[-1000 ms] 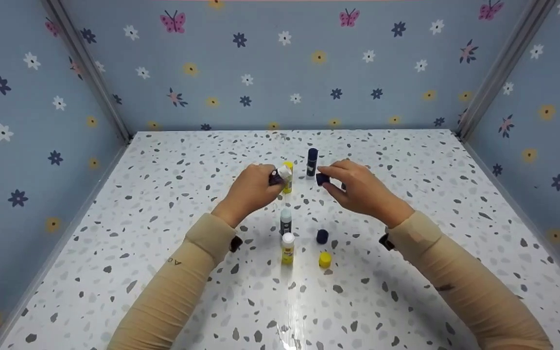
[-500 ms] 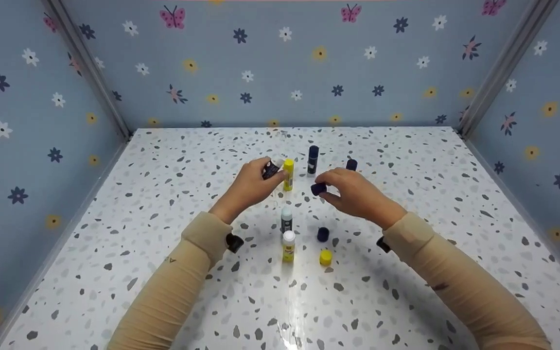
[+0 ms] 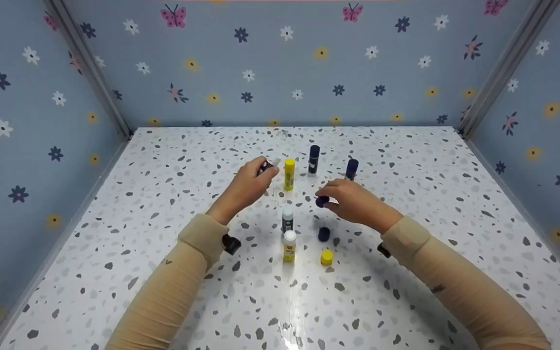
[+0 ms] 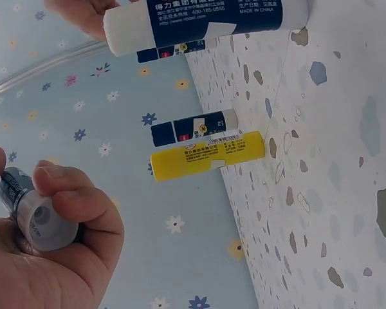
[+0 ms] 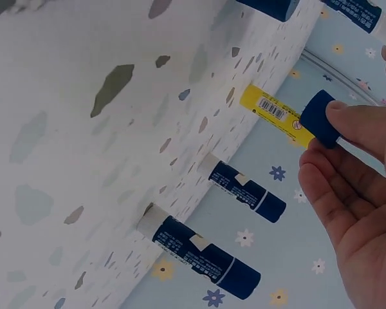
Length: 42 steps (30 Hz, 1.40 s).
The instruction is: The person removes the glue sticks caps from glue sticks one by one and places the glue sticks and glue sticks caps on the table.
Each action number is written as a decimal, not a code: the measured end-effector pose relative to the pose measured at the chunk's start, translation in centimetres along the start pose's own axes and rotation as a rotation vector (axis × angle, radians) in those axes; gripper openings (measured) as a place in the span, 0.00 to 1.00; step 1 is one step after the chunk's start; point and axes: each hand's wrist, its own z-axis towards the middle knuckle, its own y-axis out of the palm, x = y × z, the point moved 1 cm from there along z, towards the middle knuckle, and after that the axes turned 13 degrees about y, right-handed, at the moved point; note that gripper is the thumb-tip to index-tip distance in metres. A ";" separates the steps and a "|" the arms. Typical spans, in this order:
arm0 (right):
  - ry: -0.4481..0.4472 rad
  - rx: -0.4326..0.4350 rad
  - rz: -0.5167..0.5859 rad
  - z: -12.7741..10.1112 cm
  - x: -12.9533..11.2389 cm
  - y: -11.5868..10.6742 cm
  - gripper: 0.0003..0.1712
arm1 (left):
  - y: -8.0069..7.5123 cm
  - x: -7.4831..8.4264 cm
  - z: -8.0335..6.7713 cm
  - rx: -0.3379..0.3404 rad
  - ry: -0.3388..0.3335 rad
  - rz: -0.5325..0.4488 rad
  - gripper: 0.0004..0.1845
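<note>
The speckled table [image 3: 163,272] carries everything, w/ the standing yellow glue stick [image 3: 288,173] at mid-table as the landmark. Left hand [image 3: 246,187] sits just left of it, fingers curled round an uncapped dark glue stick [image 3: 266,166]; the stick's long axis is tilted, white end pointing up and toward the yellow stick. Right hand [image 3: 355,201] is to the right and nearer the person, thumb and fingertips pinching a small dark blue cap [image 3: 322,200], clear in the right wrist view [image 5: 321,118]. So the cap lies right of and below the open stick, apart from it, not lined up w/ its axis yet. Imo the right hand is the one that has to close that gap.

Two capped dark sticks [image 3: 313,159] [image 3: 352,168] stand right of the landmark. Nearer the person: two uncapped sticks [image 3: 287,218] [image 3: 288,245], a loose dark cap [image 3: 323,234], a yellow cap [image 3: 326,257].
</note>
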 end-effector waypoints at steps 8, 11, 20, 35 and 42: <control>0.002 -0.053 -0.010 0.1 0.4 1.0 0.18 | 0.0 -0.2 0.1 0.009 0.002 -0.035 0.14; -0.006 -0.067 -0.014 0.1 0.6 1.3 0.17 | 0.1 -0.2 0.1 0.016 -0.001 -0.049 0.14; -0.033 -0.070 -0.022 0.3 0.9 2.2 0.16 | 0.2 -0.3 -0.1 0.018 -0.003 -0.064 0.15; 0.008 -0.144 -0.018 0.8 0.9 3.0 0.13 | 0.2 -0.7 -0.2 0.020 0.009 -0.058 0.13; 0.041 -0.180 0.000 1.1 0.9 3.1 0.12 | 0.2 -0.7 -0.1 0.002 0.014 -0.029 0.14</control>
